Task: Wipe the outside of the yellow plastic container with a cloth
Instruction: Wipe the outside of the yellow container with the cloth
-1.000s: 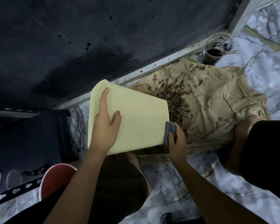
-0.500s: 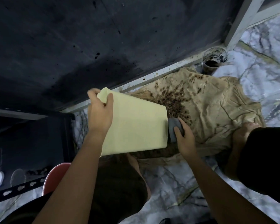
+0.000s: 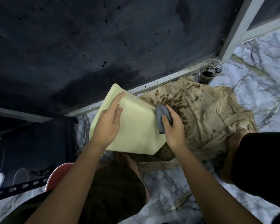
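While the left hand (image 3: 107, 125) grips the yellow container (image 3: 136, 126), the right hand (image 3: 173, 128) — clutching a grey cloth (image 3: 162, 117) — presses its right side.

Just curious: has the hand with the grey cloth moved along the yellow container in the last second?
Yes. The right hand and grey cloth climbed the yellow container's edge, toward the white frame rail.

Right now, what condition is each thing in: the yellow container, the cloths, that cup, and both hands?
yellow container: tipped on its side, held off the floor
grey cloth: folded, pressed against the container's edge
left hand: gripping the container's upper side
right hand: closed on the grey cloth
tan sheet: spread on the floor, crumpled, spattered with dark stains
plastic cup: upright, smeared with dark residue
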